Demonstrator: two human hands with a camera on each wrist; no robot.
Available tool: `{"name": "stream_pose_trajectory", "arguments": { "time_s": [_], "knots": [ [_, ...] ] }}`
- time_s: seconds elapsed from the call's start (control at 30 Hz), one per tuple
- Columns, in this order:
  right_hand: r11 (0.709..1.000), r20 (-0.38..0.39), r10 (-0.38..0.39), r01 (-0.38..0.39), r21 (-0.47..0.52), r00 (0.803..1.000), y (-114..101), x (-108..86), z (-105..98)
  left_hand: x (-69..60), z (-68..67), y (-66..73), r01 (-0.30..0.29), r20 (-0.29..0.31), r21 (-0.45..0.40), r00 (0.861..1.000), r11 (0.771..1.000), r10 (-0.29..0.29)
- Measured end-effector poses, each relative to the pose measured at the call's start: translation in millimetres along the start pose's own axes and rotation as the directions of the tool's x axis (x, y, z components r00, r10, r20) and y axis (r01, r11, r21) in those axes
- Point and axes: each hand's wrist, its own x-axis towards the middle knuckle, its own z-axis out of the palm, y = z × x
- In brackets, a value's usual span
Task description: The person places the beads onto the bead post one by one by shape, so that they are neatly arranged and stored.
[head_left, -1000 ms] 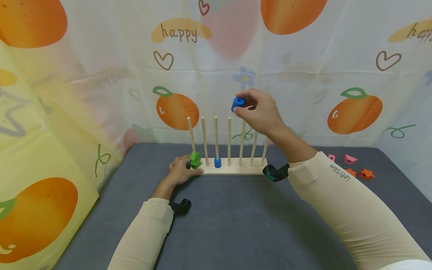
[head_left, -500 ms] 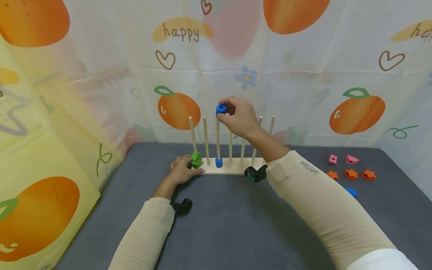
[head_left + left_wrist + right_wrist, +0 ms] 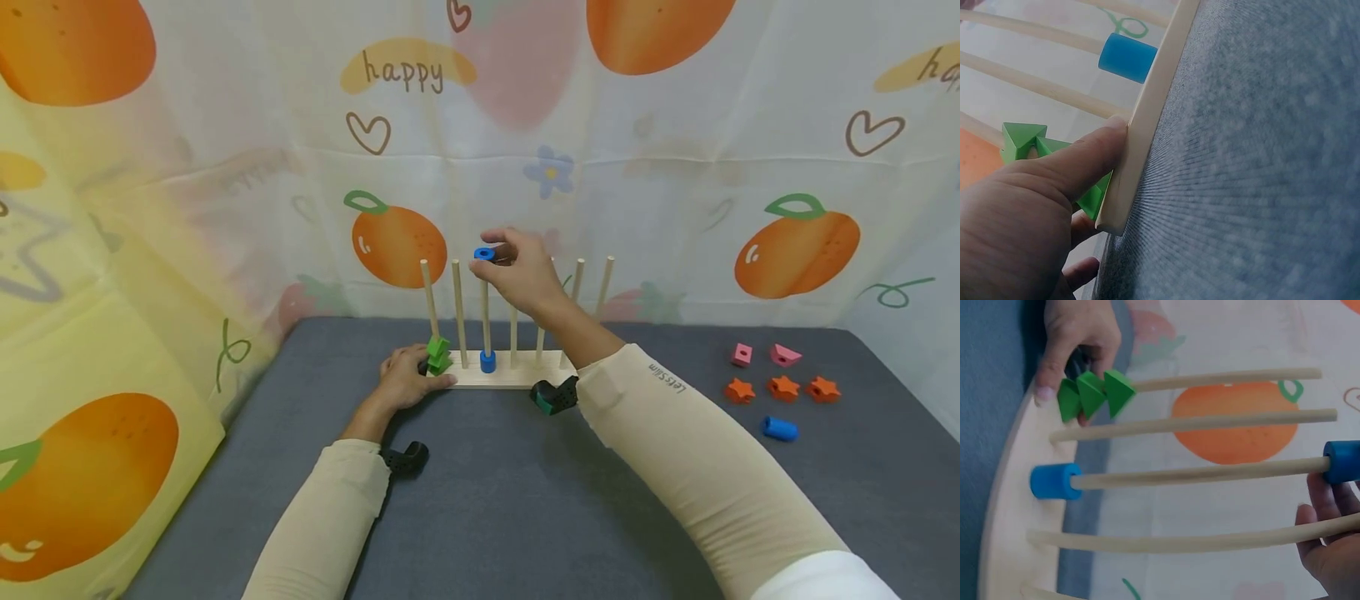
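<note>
A wooden peg stand (image 3: 517,381) with several upright pegs sits on the grey table. My left hand (image 3: 405,379) grips its left end, the thumb (image 3: 1094,150) pressed along the base. Green triangular beads (image 3: 438,356) are stacked low on the leftmost peg, right beside that hand. One blue cylinder bead (image 3: 487,362) rests at the bottom of the third peg. Over the top of this same peg, my right hand (image 3: 525,271) pinches a second blue cylinder bead (image 3: 1341,461) between thumb and fingers. The peg's tip is hidden inside the held bead.
On the table's right side lie two pink beads (image 3: 785,356), orange star beads (image 3: 783,388) and a blue cylinder (image 3: 780,429) on its side. A printed cloth (image 3: 652,167) hangs behind the table.
My right hand has carried the blue bead left and down onto the third peg's top, uncovering the loose beads at right. The left hand stays on the stand.
</note>
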Motion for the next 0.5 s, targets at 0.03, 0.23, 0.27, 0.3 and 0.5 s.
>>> {"name": "stream_pose_trajectory", "arguments": {
  "time_s": [0.03, 0.23, 0.27, 0.3, 0.5],
  "knots": [
    [1.0, -0.014, 0.01, -0.01, 0.013, 1.0, 2.2, -0.6, 1.4, -0.3, -0.3, 0.2, 0.001, 0.0, -0.002, 1.0, 1.0, -0.001],
    [0.986, -0.091, 0.107, -0.094, 0.137, 0.99, 18.7, -4.3, 11.0, 0.2, 0.7, 0.1, -0.001, -0.002, 0.003, 1.0, 1.0, 0.001],
    [0.982, -0.1, 0.115, -0.098, 0.162, 0.988, 21.8, -5.0, 12.6, 0.4, 1.0, -0.1, -0.003, -0.002, 0.006, 1.0, 1.0, 0.003],
    [0.978, -0.107, 0.124, -0.103, 0.181, 0.987, 24.8, -6.0, 14.3, 0.4, 1.3, -0.2, -0.005, -0.002, 0.009, 1.0, 1.0, 0.005],
    [0.956, -0.126, 0.188, -0.152, 0.251, 0.974, 45.4, -12.3, 25.3, 0.3, 1.5, -0.4, -0.001, -0.004, 0.007, 1.0, 1.0, 0.001]
  ]
}}
